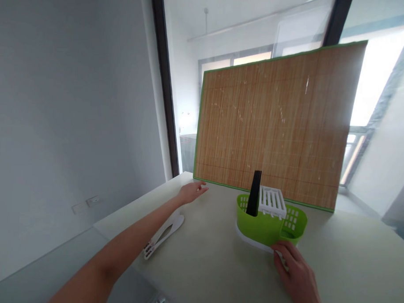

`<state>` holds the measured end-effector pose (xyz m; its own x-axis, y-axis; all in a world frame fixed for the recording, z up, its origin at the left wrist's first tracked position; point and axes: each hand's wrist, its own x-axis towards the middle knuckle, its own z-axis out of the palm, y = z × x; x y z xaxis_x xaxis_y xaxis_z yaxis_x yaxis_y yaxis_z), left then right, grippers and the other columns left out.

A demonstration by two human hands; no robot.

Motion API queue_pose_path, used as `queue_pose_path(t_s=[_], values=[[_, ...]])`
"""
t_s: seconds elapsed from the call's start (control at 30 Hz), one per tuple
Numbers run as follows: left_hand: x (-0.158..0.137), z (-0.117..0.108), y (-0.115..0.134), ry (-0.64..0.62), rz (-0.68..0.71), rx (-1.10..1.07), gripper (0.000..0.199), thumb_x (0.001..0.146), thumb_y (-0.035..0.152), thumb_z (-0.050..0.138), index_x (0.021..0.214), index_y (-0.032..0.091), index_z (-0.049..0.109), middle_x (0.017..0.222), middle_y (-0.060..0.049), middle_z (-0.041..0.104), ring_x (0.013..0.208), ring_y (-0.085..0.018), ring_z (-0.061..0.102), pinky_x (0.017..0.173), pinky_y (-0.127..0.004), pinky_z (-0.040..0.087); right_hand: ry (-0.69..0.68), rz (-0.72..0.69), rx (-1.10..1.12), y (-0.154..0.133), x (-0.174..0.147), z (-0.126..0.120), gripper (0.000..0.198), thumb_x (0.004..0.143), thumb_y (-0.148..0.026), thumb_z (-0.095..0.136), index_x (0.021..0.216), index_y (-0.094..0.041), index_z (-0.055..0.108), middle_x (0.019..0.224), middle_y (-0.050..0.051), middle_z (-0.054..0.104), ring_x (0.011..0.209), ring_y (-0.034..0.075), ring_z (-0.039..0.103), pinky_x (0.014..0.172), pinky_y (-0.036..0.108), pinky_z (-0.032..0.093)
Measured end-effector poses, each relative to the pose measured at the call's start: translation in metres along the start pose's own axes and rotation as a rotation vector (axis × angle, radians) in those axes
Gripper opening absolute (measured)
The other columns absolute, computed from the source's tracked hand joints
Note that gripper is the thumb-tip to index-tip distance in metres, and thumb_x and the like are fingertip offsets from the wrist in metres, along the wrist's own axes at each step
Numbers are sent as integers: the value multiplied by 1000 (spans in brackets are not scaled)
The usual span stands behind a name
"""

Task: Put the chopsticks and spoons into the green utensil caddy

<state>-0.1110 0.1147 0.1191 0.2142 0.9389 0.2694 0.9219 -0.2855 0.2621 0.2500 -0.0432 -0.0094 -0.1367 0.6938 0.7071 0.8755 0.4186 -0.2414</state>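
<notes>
A green plastic basket point(264, 228) with slotted ends stands upright on a white base tray point(250, 241), right of centre. My right hand point(294, 267) is at its front right corner, curled fingers and thumb closed on the low edge by the base. Across the basket's top sits a white slotted rack point(272, 201). A black, handle-like piece point(254, 193) rises from the basket's left part. Farther left, my left hand point(191, 192) reaches over the table with fingers stretched and nothing in them. Under my left forearm lies a white plastic piece point(173, 228), partly hidden.
The pale table point(214, 258) has its left edge below my left arm. At the back, a green-edged bamboo mat point(272, 127) stands upright against the glass partition. A grey wall point(74, 98) with a socket plate point(93, 200) lies to the left.
</notes>
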Motion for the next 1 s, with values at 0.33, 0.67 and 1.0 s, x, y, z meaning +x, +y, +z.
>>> queue_pose_path(t_s=[0.33,0.67,1.0], values=[[78,36,157,137,200,-509,51,79,56,49,107,16,61,90,-7,65,81,-18,59,70,-28,45,-6,37,-30,4,0,0,21,89,-26,38,96,-26,58,99,3,60,82,17,61,63,26,50],[91,62,178,31,200,-726,32,79,39,56,87,9,66,83,-9,67,75,-18,61,66,-29,46,-54,28,-23,-2,3,-1,21,91,-24,36,97,-26,56,96,3,59,85,18,60,64,28,49],[73,64,164,16,232,-727,36,79,43,54,81,10,69,77,-6,68,70,-16,61,59,-24,43,-108,23,2,-2,0,4,20,90,-23,36,98,-26,54,97,4,58,86,18,59,66,29,47]])
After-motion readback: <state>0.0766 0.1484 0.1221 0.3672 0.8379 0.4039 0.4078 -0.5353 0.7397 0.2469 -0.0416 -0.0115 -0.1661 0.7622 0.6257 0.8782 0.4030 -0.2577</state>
